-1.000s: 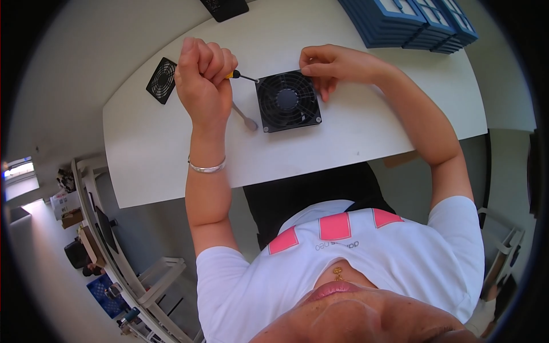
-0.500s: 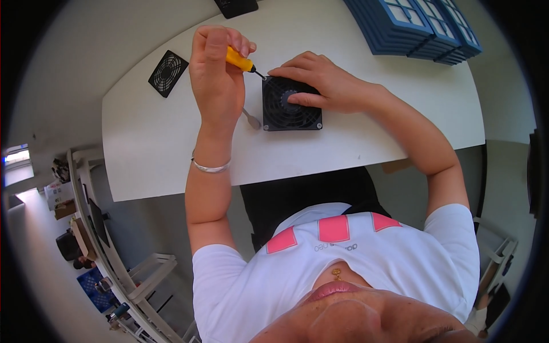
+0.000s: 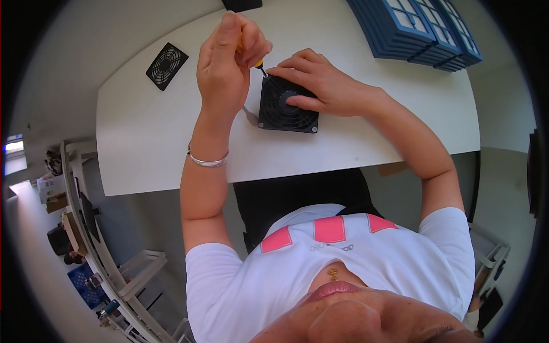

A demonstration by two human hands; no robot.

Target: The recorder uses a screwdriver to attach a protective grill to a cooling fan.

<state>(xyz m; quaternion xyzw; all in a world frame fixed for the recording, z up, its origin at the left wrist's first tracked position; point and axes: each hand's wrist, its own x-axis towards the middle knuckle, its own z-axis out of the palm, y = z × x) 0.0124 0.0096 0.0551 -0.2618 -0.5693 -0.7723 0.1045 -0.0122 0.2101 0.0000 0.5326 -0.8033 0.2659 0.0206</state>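
Note:
A square black cooling fan (image 3: pixel 286 119) lies on the white table, with a ringed grille on its face and metal screw heads at corners. My left hand (image 3: pixel 224 68) is closed round a screwdriver with a yellow handle (image 3: pixel 259 63). The screwdriver's dark shaft slants down to the fan's far left corner; fingers hide most of the handle. Across the fan's far right side lies my right hand (image 3: pixel 329 84), gripping it with the thumb on the hub and the fingers along the far edge. A grey, rounded-ended piece (image 3: pixel 251 118) sits beside the fan, partly behind my left wrist.
A loose black fan grille (image 3: pixel 166 66) lies on the white table (image 3: pixel 143 143) at the far left. Blue stacked bins (image 3: pixel 394 43) stand at the far right. A black object (image 3: pixel 242 4) is cut off at the top edge. Shelving (image 3: pixel 134 280) stands at left, beyond the table.
My left hand has turned and tilted over the screwdriver, covering more of its yellow handle. The fan is slightly rotated. My right hand keeps its hold, and the whole view has shifted a little.

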